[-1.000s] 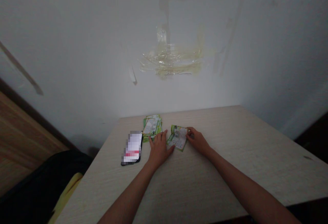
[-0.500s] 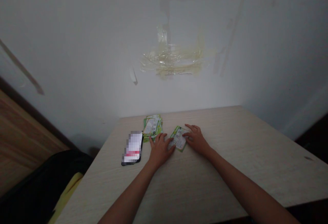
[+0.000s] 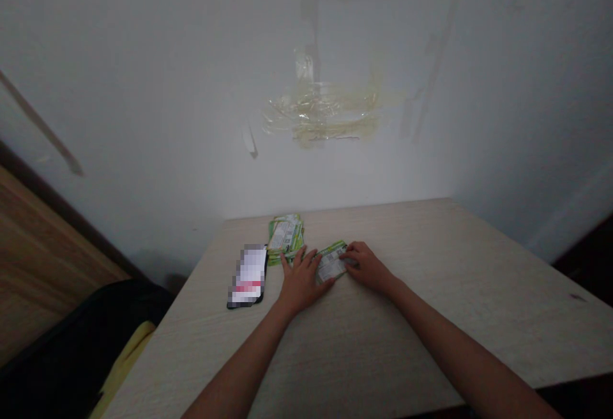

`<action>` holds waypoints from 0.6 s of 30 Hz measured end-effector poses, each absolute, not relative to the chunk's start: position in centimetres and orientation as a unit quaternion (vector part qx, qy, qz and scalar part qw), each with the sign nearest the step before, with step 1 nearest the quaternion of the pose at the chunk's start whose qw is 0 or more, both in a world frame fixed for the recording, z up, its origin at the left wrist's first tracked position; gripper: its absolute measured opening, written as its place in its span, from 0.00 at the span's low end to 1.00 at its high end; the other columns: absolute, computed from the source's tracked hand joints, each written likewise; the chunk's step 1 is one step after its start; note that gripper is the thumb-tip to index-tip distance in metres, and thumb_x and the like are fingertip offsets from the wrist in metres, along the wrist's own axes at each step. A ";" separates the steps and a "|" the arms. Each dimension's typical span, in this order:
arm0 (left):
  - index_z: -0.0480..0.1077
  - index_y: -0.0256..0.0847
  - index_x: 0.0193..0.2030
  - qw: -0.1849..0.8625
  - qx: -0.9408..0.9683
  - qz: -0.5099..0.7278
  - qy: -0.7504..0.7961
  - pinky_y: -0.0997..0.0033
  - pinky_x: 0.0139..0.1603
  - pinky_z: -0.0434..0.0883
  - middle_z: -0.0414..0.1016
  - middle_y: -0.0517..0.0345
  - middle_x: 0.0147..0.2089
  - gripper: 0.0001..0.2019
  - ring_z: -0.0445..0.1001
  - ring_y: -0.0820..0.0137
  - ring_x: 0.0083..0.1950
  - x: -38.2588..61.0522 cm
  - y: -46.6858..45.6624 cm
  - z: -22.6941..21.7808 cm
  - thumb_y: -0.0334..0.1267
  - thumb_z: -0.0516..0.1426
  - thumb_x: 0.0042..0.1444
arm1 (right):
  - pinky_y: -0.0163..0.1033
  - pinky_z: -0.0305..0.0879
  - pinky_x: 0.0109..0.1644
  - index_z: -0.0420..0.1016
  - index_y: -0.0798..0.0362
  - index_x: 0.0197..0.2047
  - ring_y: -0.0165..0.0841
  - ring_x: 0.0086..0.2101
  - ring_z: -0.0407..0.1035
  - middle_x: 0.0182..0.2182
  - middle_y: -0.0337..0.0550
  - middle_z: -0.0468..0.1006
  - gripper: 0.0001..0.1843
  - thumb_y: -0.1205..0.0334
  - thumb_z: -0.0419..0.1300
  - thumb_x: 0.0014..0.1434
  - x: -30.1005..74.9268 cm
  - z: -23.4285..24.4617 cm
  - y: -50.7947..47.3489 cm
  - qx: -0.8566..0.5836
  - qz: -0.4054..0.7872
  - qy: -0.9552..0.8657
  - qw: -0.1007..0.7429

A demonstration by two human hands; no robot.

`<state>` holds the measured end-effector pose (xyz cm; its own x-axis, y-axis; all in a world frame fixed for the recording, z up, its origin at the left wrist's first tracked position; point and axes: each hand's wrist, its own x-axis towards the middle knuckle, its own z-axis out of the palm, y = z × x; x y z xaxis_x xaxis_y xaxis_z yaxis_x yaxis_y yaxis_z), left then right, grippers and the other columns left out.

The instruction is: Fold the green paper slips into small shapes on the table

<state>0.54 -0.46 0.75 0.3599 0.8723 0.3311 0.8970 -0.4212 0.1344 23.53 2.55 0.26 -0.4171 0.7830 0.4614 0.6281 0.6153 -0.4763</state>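
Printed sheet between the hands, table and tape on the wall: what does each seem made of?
Printed sheet: probably paper, judging by its thin look and green-and-white print; gloss unclear.
Table: likely matte wood-look laminate, from fine pale grain, though wood is possible.
Tape: apparently clear, glossy plastic, from its wrinkles and bright glints.

No text can be read: print on the sheet (image 3: 330,267) and stack (image 3: 286,235) is too small, the phone screen (image 3: 249,272) pixelated.

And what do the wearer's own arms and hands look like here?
The left hand and right hand are ungloved, with slim forearms bare as far as they show: no sleeves, watch or bracelet. Rings or small markings are too fine to tell.
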 end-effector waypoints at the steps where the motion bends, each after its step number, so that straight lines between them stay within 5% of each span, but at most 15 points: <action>1: 0.62 0.52 0.62 0.032 -0.827 -0.180 -0.531 0.26 0.63 0.25 0.63 0.53 0.66 0.32 0.50 0.50 0.70 0.5 -0.5 0.8 0.64 0.49 0.55 | 0.48 0.64 0.56 0.77 0.53 0.45 0.39 0.50 0.65 0.47 0.51 0.73 0.17 0.71 0.59 0.52 23.5 0.3 2.5 -0.419 0.119 -0.835 0.337; 8: 0.63 0.63 0.61 0.022 -0.834 -0.183 -0.520 0.25 0.62 0.26 0.63 0.59 0.66 0.27 0.49 0.49 0.70 0.6 -0.7 1.2 0.60 0.55 0.54 | 0.51 0.56 0.63 0.75 0.53 0.46 0.40 0.56 0.62 0.51 0.49 0.73 0.17 0.70 0.60 0.52 23.7 0.4 2.4 -0.392 0.141 -0.850 0.321; 18: 0.68 0.60 0.56 0.002 -0.833 -0.193 -0.518 0.27 0.63 0.27 0.68 0.59 0.61 0.20 0.52 0.51 0.69 0.5 -1.0 1.8 0.52 0.57 0.56 | 0.52 0.56 0.62 0.73 0.48 0.55 0.42 0.56 0.63 0.56 0.50 0.70 0.25 0.59 0.66 0.52 24.6 1.6 2.0 -0.375 0.172 -0.869 0.274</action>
<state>0.48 -0.98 1.75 0.3882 0.8630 0.3233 0.8647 -0.4625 0.1961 24.57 1.98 1.62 -0.5691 0.7454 0.3473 0.5574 0.6601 -0.5035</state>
